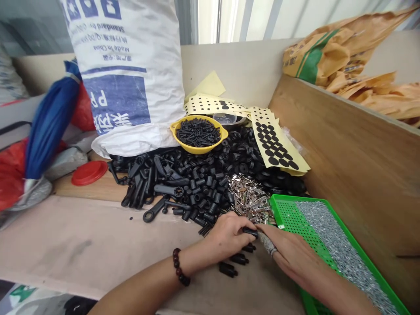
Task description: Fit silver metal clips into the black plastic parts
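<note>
from the left, the blue umbrella [54, 124] and the red lid [89, 173] lie well apart from your work, beside the white sack [131, 57]. next come the black crank handles [169, 190], loosely heaped on the worktop [98, 245]; a sleeve or wrist brushing that heap could send a few sliding toward you. the yellow basket [193, 149] sits behind, brimming with small ribbed black parts, so a knock could spill them into the pile. the loose black cylinders [213, 197] spread close to your left hand [229, 234], whose fingers are closed on a black cylindrical piece [251, 232] just in front of the metal clips [251, 199]. below it, similar black pieces [228, 269] lie near your forearm, which could roll them if it drops. your right hand [292, 247] meets the piece at its end, one finger wrapped in grey; whether it holds something small, you cannot tell from here. if the two grips push off line, the piece could slip and drop. on the right, the green tray [275, 205] runs close beside your right forearm, so a bump could scatter its small metal parts [341, 249].
</note>
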### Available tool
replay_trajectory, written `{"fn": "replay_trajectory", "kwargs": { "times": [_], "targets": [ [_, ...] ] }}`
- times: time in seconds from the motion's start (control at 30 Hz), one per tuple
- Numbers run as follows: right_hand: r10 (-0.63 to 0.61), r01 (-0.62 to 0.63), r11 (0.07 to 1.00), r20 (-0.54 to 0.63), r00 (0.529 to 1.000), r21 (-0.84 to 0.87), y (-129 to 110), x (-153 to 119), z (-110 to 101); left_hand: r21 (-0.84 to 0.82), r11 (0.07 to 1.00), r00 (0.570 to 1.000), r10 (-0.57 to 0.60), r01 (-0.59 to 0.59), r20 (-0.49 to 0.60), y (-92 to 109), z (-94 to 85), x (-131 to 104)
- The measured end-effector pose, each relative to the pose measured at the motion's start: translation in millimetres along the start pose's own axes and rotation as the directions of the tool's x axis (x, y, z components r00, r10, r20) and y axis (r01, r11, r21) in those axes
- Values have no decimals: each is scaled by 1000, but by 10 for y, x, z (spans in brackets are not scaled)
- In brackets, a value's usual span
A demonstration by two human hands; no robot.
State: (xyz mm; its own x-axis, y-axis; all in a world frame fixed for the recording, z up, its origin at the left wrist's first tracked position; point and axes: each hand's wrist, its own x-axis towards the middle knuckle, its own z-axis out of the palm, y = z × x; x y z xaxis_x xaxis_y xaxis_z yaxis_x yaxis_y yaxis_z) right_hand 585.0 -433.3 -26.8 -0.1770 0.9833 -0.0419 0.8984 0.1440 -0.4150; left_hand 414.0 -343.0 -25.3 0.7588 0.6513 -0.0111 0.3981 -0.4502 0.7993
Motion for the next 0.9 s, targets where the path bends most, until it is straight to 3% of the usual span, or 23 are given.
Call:
{"fn": "replay_trajectory", "kwargs": {
  "times": [0.23, 0.37, 0.43, 0.6, 0.73, 0.9],
  "targets": [
    [-54, 45, 994, -83, 995, -104, 138, 2, -38, 237, 938, 967, 243, -253, 71, -229, 279, 99],
    [-84, 75, 989, -72, 994, -124, 71, 113, -55, 273, 895, 936, 344, -352, 79, -195, 145, 11],
    [-103, 99, 987, -23, 994, -122, -9, 198, -67, 307, 899, 948, 315, -314, 47, -138, -38, -115],
    [-171, 194, 962, 132, 976, -191, -270, 443, -64, 487, 873, 997, 68, -39, -42, -118, -452, -484],
    [-229, 270, 919, 169, 959, -285, -467, 600, 41, 535, 843, 997, -22, 55, -69, -214, -530, -622],
    [-233, 270, 899, 147, 961, -345, -618, 699, 221, 567, 820, 997, -65, 79, -45, -321, -491, -672]
  ]
}}
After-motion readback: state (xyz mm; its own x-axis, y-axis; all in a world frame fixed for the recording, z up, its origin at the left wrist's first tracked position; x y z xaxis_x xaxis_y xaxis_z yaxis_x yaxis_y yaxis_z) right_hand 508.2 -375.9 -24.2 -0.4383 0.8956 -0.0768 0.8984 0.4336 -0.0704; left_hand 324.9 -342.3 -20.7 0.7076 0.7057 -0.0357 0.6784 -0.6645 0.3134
